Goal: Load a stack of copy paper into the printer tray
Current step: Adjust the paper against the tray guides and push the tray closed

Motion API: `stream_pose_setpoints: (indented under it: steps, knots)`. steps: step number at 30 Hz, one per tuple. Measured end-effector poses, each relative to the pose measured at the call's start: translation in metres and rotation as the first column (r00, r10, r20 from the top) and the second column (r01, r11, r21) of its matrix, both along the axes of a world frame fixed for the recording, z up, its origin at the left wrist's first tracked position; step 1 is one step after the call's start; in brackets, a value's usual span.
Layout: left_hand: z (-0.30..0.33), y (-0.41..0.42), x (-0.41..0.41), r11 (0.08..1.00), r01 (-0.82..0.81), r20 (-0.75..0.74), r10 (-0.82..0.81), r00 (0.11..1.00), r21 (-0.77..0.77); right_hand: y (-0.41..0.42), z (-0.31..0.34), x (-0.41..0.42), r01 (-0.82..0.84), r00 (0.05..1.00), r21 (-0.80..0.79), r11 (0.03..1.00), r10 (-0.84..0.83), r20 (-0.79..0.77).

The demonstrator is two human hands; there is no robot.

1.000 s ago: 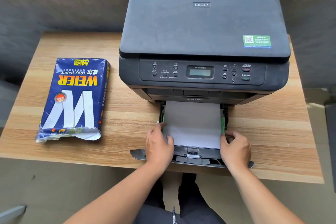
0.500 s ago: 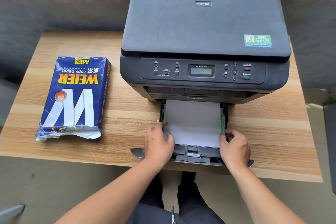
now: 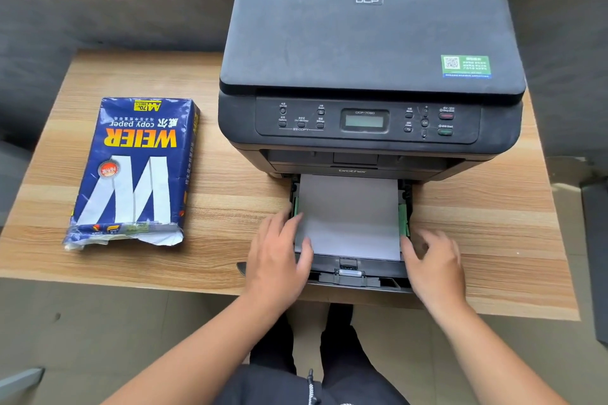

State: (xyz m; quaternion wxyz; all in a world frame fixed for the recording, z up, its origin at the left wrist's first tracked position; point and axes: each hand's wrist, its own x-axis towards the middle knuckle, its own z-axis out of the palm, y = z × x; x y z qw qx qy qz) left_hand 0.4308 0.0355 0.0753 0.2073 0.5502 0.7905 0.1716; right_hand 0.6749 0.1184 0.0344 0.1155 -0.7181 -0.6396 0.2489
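A black printer (image 3: 368,43) stands on a wooden table (image 3: 230,207). Its paper tray (image 3: 358,276) is pulled partway out toward me, with a stack of white paper (image 3: 350,217) lying flat in it between green side guides. My left hand (image 3: 279,256) rests at the tray's left side, thumb on the paper's near left corner, fingers spread along the left edge. My right hand (image 3: 434,263) lies at the tray's right side, fingers apart and blurred, beside the right green guide (image 3: 404,220). Neither hand grips anything.
An opened blue ream of copy paper (image 3: 131,171) lies on the table to the left of the printer. The tray's front overhangs the table's near edge. My legs are under the table. A grey wall stands behind the table.
Both hands have loosened: the fingers have spread and lifted slightly from the tray's sides. The paper and tray have stayed in place.
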Motion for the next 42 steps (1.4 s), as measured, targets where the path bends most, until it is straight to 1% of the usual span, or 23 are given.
stream_pose_setpoints:
  steps: [1, 2, 3, 5, 7, 8, 10, 12, 13, 15, 17, 21, 26, 29, 35, 37, 42]
  knots:
    - [0.008, -0.012, -0.001, 0.99, 0.093, -0.031, -0.09, 0.995, 0.106, -0.01, 0.009, 0.006, -0.087, 0.996, 0.104, 0.991, 0.085, 0.023]
    - [0.015, -0.027, -0.001, 0.966, 0.192, -0.04, -0.188, 0.981, 0.174, -0.023, 0.017, 0.01, -0.189, 0.982, 0.206, 0.96, 0.185, 0.036]
    - [0.019, -0.044, 0.001, 0.935, 0.295, -0.041, -0.293, 0.955, 0.198, -0.04, 0.023, 0.014, -0.295, 0.955, 0.278, 0.914, 0.294, 0.047]
    - [0.017, -0.074, 0.005, 0.868, 0.465, -0.053, -0.463, 0.885, 0.171, -0.074, 0.025, 0.018, -0.468, 0.875, 0.328, 0.82, 0.482, 0.046]
    - [0.003, -0.095, 0.007, 0.835, 0.53, -0.076, -0.524, 0.848, 0.148, -0.099, 0.017, 0.018, -0.563, 0.811, 0.334, 0.756, 0.583, 0.049]
    - [-0.003, -0.1, 0.008, 0.84, 0.524, -0.079, -0.518, 0.851, 0.14, -0.107, 0.012, 0.018, -0.575, 0.802, 0.335, 0.747, 0.595, 0.049]
    - [-0.009, -0.098, 0.008, 0.861, 0.49, -0.085, -0.483, 0.871, 0.136, -0.114, 0.005, 0.016, -0.554, 0.818, 0.332, 0.764, 0.573, 0.045]
    - [-0.01, -0.089, 0.006, 0.859, 0.498, -0.121, -0.485, 0.866, 0.121, -0.11, 0.006, 0.014, -0.539, 0.833, 0.315, 0.781, 0.549, 0.064]
    - [-0.011, -0.084, 0.005, 0.844, 0.527, -0.155, -0.509, 0.847, 0.105, -0.108, 0.008, 0.012, -0.545, 0.831, 0.312, 0.778, 0.551, 0.077]
    - [-0.014, -0.079, 0.002, 0.799, 0.598, -0.224, -0.572, 0.789, 0.065, -0.107, 0.007, 0.01, -0.598, 0.793, 0.314, 0.737, 0.6, 0.104]
    - [-0.017, -0.081, 0.0, 0.778, 0.628, -0.247, -0.604, 0.758, 0.026, -0.11, 0.002, 0.008, -0.642, 0.762, 0.287, 0.711, 0.635, 0.13]
    - [-0.019, -0.085, 0.006, 0.799, 0.601, -0.233, -0.588, 0.774, -0.022, -0.11, -0.003, 0.005, -0.622, 0.783, 0.26, 0.739, 0.597, 0.175]
    - [-0.017, -0.063, 0.014, 0.881, 0.473, -0.152, -0.471, 0.869, -0.026, -0.098, -0.001, -0.006, -0.601, 0.798, 0.227, 0.766, 0.561, 0.22]
    - [-0.018, -0.041, 0.014, 0.892, 0.451, -0.165, -0.451, 0.877, -0.044, -0.08, -0.004, -0.011, -0.596, 0.8, 0.212, 0.774, 0.552, 0.235]
    - [-0.022, -0.002, 0.012, 0.915, 0.396, -0.187, -0.403, 0.896, -0.078, -0.031, -0.002, -0.036, -0.622, 0.775, 0.192, 0.759, 0.562, 0.289]
    - [-0.025, 0.014, 0.006, 0.927, 0.366, -0.19, -0.374, 0.908, -0.079, -0.014, -0.002, -0.045, -0.61, 0.78, 0.179, 0.772, 0.545, 0.309]
    - [-0.027, 0.051, -0.008, 0.954, 0.285, -0.191, -0.297, 0.936, -0.091, 0.023, 0.002, -0.063, -0.569, 0.787, 0.088, 0.818, 0.51, 0.347]
